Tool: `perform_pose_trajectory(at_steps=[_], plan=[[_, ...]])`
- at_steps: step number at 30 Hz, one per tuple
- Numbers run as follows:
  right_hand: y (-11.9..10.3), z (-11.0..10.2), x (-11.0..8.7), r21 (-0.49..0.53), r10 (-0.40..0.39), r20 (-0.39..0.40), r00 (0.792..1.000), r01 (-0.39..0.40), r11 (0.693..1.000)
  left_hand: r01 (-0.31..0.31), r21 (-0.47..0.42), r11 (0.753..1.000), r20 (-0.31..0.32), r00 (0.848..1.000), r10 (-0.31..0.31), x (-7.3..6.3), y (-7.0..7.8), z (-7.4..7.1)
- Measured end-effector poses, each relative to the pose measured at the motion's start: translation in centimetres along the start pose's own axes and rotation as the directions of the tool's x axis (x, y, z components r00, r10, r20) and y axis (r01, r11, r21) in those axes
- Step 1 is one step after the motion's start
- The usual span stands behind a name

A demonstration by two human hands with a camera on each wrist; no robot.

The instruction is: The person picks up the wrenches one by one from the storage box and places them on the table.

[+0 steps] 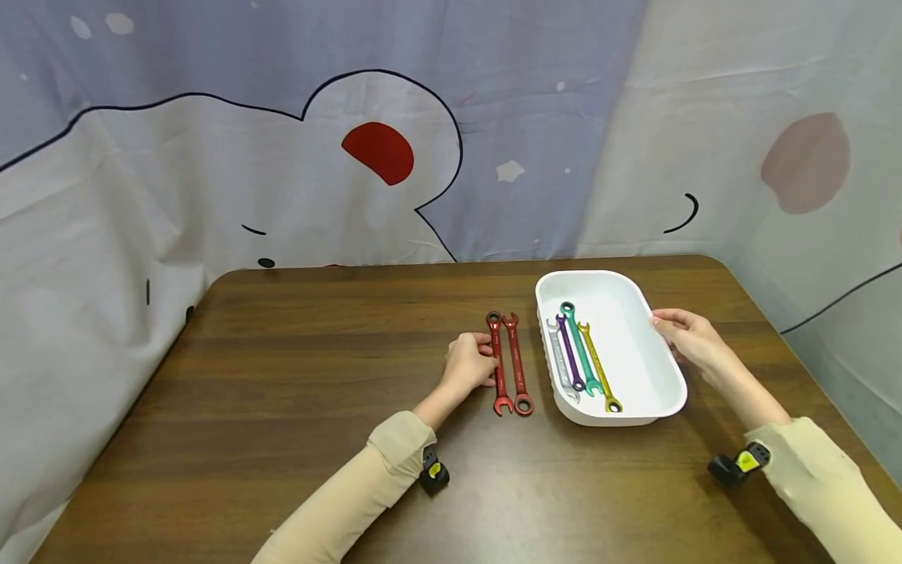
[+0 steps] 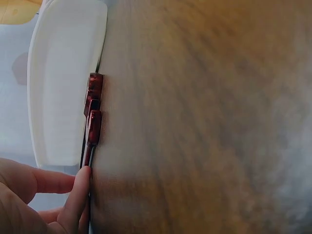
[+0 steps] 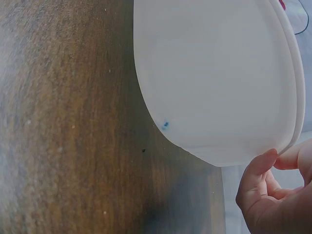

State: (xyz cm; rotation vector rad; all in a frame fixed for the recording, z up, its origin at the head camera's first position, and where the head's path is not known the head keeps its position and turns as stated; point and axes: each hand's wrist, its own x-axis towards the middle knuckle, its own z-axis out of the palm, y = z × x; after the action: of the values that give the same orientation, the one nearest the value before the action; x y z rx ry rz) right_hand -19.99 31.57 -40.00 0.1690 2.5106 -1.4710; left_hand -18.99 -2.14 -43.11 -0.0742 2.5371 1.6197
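Tray [image 1: 630,341], white: one, toward the table's [image 1: 282,376] far right corner.
Contents, four wrenches, side by side along the tray's left wall: silver wrench [image 1: 561,360], purple wrench [image 1: 569,352], green wrench [image 1: 582,348], yellow wrench [image 1: 598,366].
Outside, two: left red wrench [image 1: 500,384] and right red wrench [image 1: 517,364], nearly parallel, just left of the tray, between the table's far and near edges.
Progress, as judged: partway; four wrenches in, two out.
Left hand [image 1: 468,362]: at the left red wrench, fingers pinching its shank; the right red wrench is untouched. Forearm slants in across the near edge, up and rightward.
Right hand [image 1: 690,337]: at the tray's right side, thumb and fingers pinching the rim. Forearm comes in over the near right corner, up and leftward.
Sleeves [image 1: 352,489]: pale, cuffs above the wrists.
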Motion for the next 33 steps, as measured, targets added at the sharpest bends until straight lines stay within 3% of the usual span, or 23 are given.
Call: perform_pose_trajectory(at_steps=[11, 15, 25, 33], plan=[[0.1, -0.1, -0.1, -0.008, -0.001, -0.004, 1.000, 0.001, 1.000, 0.003, -0.053, 0.999, 0.019, 1.000, -0.002, -0.3, 0.0, -0.5], [0.1, -0.1, -0.1, -0.008, 0.001, 0.000, 1.000, -0.001, 1.000, 0.012, -0.072, 0.997, 0.033, 0.999, -0.010, -0.6, 0.5, -0.9], [-0.2, -0.2, 0.0, 0.002, 0.007, 0.012, 1.000, -0.007, 1.000, -0.031, -0.119, 0.992, 0.052, 0.998, 0.037, -1.7, 2.1, -1.3], [0.0, 0.0, 0.0, 0.018, 0.008, 0.013, 1.000, -0.008, 1.000, -0.014, -0.224, 0.975, 0.089, 0.995, 0.035, -2.4, 2.8, -0.8]])
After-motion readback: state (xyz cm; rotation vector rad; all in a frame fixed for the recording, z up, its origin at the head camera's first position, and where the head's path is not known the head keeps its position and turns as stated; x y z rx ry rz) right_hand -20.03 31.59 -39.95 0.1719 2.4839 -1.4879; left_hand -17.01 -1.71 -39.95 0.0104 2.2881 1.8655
